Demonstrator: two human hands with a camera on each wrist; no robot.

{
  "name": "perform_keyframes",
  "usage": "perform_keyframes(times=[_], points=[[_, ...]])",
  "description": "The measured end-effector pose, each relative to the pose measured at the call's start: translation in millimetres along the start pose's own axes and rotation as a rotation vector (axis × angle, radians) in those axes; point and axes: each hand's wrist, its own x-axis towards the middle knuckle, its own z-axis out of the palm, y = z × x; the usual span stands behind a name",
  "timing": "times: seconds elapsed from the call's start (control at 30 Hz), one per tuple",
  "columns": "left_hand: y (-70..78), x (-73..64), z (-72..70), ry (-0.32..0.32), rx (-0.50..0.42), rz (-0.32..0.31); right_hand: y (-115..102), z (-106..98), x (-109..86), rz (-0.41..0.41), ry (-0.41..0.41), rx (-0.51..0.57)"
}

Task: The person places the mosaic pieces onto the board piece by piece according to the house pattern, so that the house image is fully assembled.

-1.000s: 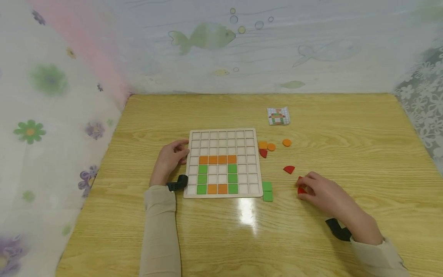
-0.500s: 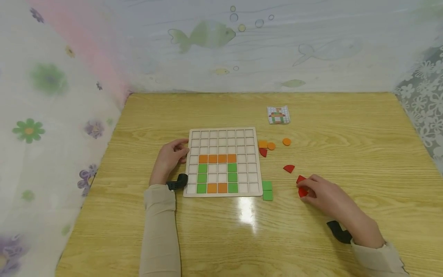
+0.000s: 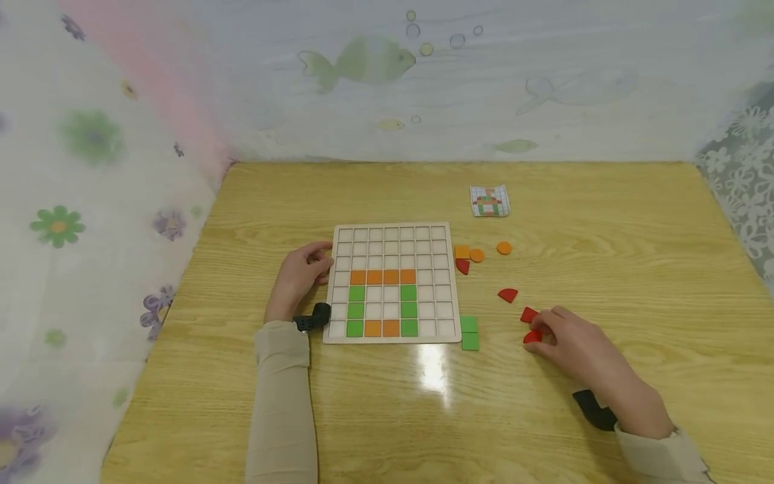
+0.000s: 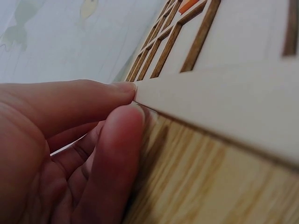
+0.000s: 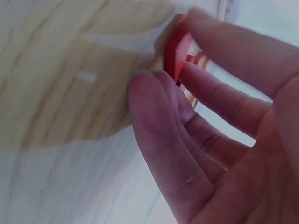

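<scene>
In the head view my left hand (image 3: pixel 297 275) lies at the left edge of a wooden grid board (image 3: pixel 437 282). Its thumb and forefinger tips touch the board's side, close up in the left wrist view. Orange and green square tiles fill some of the cells. To the right of the board, my right hand (image 3: pixel 571 339) pinches a red quarter-circle tile (image 3: pixel 532 335) between thumb and fingertip, low over the table. The right wrist view shows that red tile (image 5: pixel 176 49) tilted on edge. Another red tile (image 3: pixel 529 314) lies right by the forefinger, partly covered.
A loose red quarter-circle tile (image 3: pixel 508 295) lies left of the right hand. Beside the board are two green squares (image 3: pixel 469 333), an orange square (image 3: pixel 462 252), two orange discs (image 3: pixel 504 248) and a red tile (image 3: pixel 462 267). A pattern card (image 3: pixel 490 201) lies farther back.
My right hand has shifted slightly toward the front right, and the two red tiles at its fingertips now show farther apart. The left hand stays at the board's edge.
</scene>
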Motion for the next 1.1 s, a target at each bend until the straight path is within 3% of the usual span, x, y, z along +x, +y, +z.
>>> perform_keyframes(times=[0.37, 0.57, 0.9, 1.1], points=[[0.2, 0.2, -1.1, -0.001, 0.009, 0.014, -2.3, -4.3, 1.9, -0.031, -0.029, 0.025], [0.9, -0.7, -0.7, -0.001, 0.007, 0.008, -9.6, -7.6, 9.3, -0.1, 0.007, 0.029], [2.6, -2.7, -1.7, -0.005, -0.013, 0.004, -30.5, -10.8, 42.5, -0.267, 0.081, -0.018], [1.7, -2.3, -1.7, -0.012, 0.01, 0.006, -43.6, -11.2, 66.9, -0.257, 0.051, 0.017]])
